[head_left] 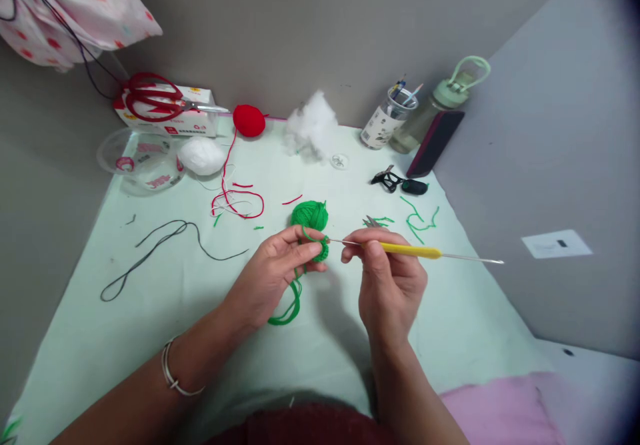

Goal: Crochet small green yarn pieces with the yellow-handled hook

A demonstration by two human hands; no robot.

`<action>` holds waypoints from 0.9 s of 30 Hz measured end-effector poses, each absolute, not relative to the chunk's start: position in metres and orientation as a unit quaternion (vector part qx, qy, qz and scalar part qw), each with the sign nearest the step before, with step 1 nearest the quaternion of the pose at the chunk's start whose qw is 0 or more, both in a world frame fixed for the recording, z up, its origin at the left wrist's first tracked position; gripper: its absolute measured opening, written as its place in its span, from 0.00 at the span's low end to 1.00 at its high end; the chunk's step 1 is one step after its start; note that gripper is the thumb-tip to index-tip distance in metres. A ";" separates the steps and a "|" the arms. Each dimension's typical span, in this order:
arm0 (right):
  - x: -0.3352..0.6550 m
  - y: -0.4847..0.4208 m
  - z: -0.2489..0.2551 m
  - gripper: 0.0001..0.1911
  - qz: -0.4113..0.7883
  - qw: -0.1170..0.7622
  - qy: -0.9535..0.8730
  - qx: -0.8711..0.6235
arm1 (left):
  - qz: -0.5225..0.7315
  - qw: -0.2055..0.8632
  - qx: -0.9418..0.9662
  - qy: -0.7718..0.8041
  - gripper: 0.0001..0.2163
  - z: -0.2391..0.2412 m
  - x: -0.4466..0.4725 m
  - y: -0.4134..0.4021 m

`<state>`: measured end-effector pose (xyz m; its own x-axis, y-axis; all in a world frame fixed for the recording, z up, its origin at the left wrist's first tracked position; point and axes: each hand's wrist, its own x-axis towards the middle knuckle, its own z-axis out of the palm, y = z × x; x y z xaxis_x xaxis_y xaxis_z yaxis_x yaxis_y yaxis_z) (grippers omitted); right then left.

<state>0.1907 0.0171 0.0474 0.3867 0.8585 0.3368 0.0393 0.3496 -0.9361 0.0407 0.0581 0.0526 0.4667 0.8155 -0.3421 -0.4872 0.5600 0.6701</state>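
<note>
My left hand pinches a small green crochet piece between thumb and fingers, with green yarn running over the forefinger. My right hand is closed round the yellow handle of a crochet hook. The hook's thin metal shaft points left and its tip meets the top edge of the green piece; the exact stitch is too small to make out. Just behind the left fingers lies a green yarn ball. Loops of green yarn hang below the left hand.
Behind are red-handled scissors on a box, a plastic tub, a white yarn ball, a red yarn ball, white stuffing, a pen cup and a bottle. A dark cord lies left; green scraps lie right.
</note>
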 end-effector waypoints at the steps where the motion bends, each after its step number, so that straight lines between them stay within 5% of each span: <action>1: 0.191 0.017 0.047 0.07 0.302 0.683 -0.462 -0.478 | 0.398 0.819 0.249 0.330 0.07 0.053 0.041 0.058; 27: 0.188 0.018 0.045 0.08 0.301 0.662 -0.489 -0.482 | 0.396 0.813 0.274 0.328 0.06 0.052 0.041 0.057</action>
<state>0.1883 0.0184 0.0452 0.3413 0.8697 0.3565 0.0730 0.3536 -0.9326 0.0407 0.0573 0.0520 0.4717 0.8229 -0.3169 -0.4639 0.5372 0.7044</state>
